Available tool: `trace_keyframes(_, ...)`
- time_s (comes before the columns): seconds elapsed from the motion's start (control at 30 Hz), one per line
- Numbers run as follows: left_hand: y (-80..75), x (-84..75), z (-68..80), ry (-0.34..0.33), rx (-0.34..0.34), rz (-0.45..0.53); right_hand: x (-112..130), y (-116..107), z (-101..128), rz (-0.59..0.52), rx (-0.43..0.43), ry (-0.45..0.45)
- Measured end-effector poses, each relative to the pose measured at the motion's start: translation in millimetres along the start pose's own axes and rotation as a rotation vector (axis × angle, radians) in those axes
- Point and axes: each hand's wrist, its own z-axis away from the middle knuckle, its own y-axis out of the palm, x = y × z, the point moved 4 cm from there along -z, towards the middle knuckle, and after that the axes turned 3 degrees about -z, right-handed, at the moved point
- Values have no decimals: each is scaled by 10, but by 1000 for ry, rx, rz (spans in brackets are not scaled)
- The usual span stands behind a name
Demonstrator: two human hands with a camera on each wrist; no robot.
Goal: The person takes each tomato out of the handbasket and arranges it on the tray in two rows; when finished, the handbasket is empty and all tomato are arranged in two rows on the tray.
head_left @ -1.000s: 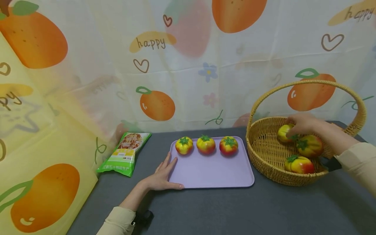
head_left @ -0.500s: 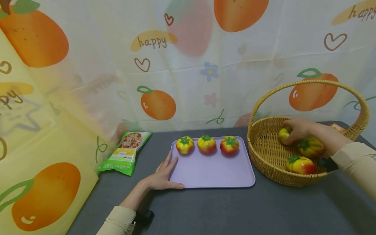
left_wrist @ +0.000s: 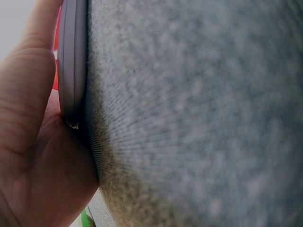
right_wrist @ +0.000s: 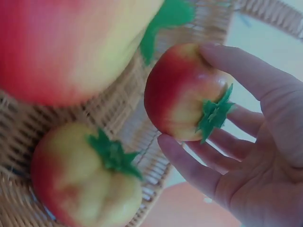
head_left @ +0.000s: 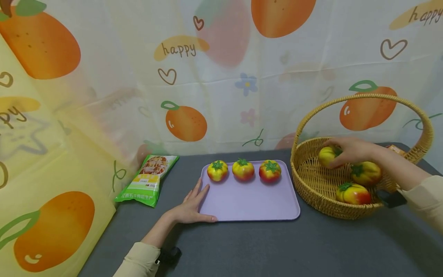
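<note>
Tomato (head_left: 327, 155) sits in our right hand (head_left: 349, 152), fingers curled round its sides, inside the basket (head_left: 311, 181); it looks light, smooth, rigid. Our left hand (head_left: 190, 209) rests flat against the tray (head_left: 249, 202).

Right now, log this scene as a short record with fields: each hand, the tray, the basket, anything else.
left hand: rests flat on the table at the lilac tray's near left corner, thumb along its edge
right hand: grip around one tomato inside the basket
lilac tray: three tomatoes in a row at its far edge
basket: wicker, arched handle, two loose tomatoes
elsewhere: green packet left of the tray
</note>
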Motion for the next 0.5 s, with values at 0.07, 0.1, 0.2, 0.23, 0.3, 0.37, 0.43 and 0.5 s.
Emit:
trace_keyframes(0.07,-2,-5,2,2,-1,0,57,-4,44,-34,-12,-3)
trace_keyframes(0.1,-4,-7,4,3,-2,1,87,-1,68,-56,-17,-3)
trace_keyframes(0.2,-6,-12,7,7,-3,3,171,13,148,-91,-38,-11)
trace_keyframes(0.23,-7,-12,8,7,-2,4,199,19,175,-101,-47,-18)
trace_keyframes(0.3,-8,-11,8,7,-2,4,249,34,227,-112,-59,-22)
trace_keyframes(0.37,-8,-6,6,7,-1,3,304,40,277,-108,-76,-19)
trace_keyframes(0.43,-6,0,1,6,-1,2,364,44,336,-120,-82,-5)
trace_keyframes(0.5,-4,5,-2,4,-3,1,418,50,383,-129,-84,0)
